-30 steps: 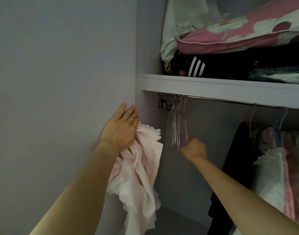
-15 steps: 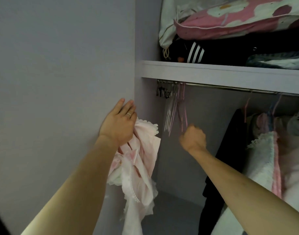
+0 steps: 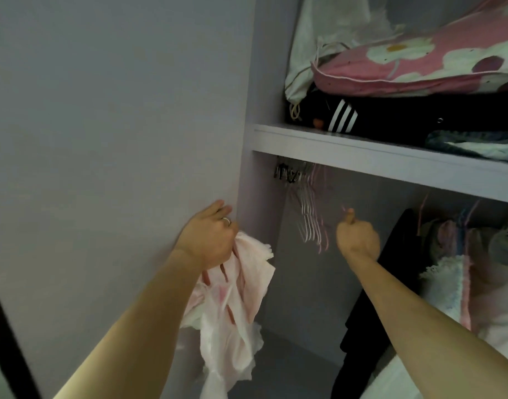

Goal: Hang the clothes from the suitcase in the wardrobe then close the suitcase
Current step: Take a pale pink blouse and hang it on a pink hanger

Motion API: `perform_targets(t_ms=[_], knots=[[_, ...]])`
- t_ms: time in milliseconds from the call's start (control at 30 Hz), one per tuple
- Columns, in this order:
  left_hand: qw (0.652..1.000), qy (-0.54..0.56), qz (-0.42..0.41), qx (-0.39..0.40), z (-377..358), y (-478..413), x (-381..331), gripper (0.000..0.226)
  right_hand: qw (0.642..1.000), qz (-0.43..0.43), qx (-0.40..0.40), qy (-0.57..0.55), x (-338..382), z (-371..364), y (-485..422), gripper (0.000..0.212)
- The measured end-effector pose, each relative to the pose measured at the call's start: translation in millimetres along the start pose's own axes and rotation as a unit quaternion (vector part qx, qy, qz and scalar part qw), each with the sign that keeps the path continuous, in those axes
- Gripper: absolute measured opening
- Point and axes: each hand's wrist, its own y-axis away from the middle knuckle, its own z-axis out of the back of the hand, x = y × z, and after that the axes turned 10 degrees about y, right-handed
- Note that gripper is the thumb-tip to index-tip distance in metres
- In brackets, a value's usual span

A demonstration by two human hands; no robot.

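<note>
Head view. Hanging step in hand, judged to be the hanger-fetching part. Left hand point(image 3: 209, 240), centre-left, clenched on a pale pink ruffled garment point(image 3: 235, 300) draped below the fist, close against the wardrobe's left side panel point(image 3: 247, 182). Right hand point(image 3: 357, 239), centre, curled with thumb up, just right of the bunch of empty wire hangers point(image 3: 310, 217) under the shelf point(image 3: 362, 156); grip on a wire or on nothing: cannot tell, too blurred. Next, probably: free one hanger from the bunch, slip it into the garment's neck, hook it on the rail. Open room mid-frame between hangers and black hanging garment point(image 3: 390, 283) at right; tight under the shelf edge and beside the panel. Suitcase out of frame.
</note>
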Motion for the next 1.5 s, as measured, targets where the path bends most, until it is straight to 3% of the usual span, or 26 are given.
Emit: perform_targets(t_ms=[100,133,233,400,467,600,800,867,1033,1067,1100,1200,1300,1367,1500], knots=[[0.995,0.070,-0.014,-0.067,6.6,-3.1,4.4,0.032,0.999,0.022,-0.049,0.005,-1.3,17.8,-6.9,0.069],[0.992,0.111,0.002,-0.058,11.2,-3.8,3.2,0.026,0.998,0.031,-0.054,0.011,-5.9,23.2,-3.9,0.071],[0.975,0.171,0.124,0.069,37.5,-11.6,-12.5,0.027,0.996,0.047,-0.061,0.042,-30.7,43.9,7.8,0.071],[0.869,0.393,0.261,0.146,56.8,-16.9,-31.6,0.029,0.997,0.061,-0.020,0.041,-82.3,85.8,37.6,0.085],[0.811,0.493,0.268,0.166,65.4,-14.3,-55.5,0.023,0.998,0.045,-0.003,0.037,-96.2,118.7,50.9,0.087],[0.770,0.565,0.212,0.210,85.2,-6.8,-105.9,0.016,0.998,0.035,0.045,-0.033,-111.8,170.4,89.2,0.062],[0.704,0.634,0.166,0.275,92.6,13.8,-173.9,0.048,0.984,-0.028,0.061,-0.164,-144.3,211.5,137.8,0.057],[0.655,0.679,0.170,0.285,93.0,23.3,-193.1,0.034,0.973,-0.067,0.063,-0.213,-151.9,223.9,152.7,0.055],[0.438,0.795,0.301,0.294,92.4,42.9,-225.8,0.040,0.919,-0.131,0.135,-0.347,-177.5,233.6,198.1,0.062],[0.404,0.805,0.329,0.283,92.0,44.7,-229.2,0.039,0.919,-0.124,0.148,-0.344,-184.3,233.9,206.5,0.063],[0.393,0.809,0.338,0.275,91.4,46.4,-233.6,0.037,0.923,-0.120,0.160,-0.329,-191.5,236.6,215.6,0.064],[0.443,0.801,0.292,0.278,96.1,51.5,-240.8,0.033,0.940,-0.089,0.219,-0.248,-206.5,248.5,227.6,0.064],[0.498,0.786,0.217,0.294,108.5,57.1,-243.9,0.022,0.941,-0.051,0.268,-0.203,-207.4,263.9,231.6,0.047],[0.549,0.759,0.150,0.316,123.5,62.0,-248.4,0.017,0.934,-0.040,0.276,-0.223,-200.3,273.1,228.3,0.040],[0.661,0.674,0.053,0.326,146.3,74.3,-267.3,0.017,0.896,-0.057,0.240,-0.369,-191.2,292.1,201.4,0.028]])
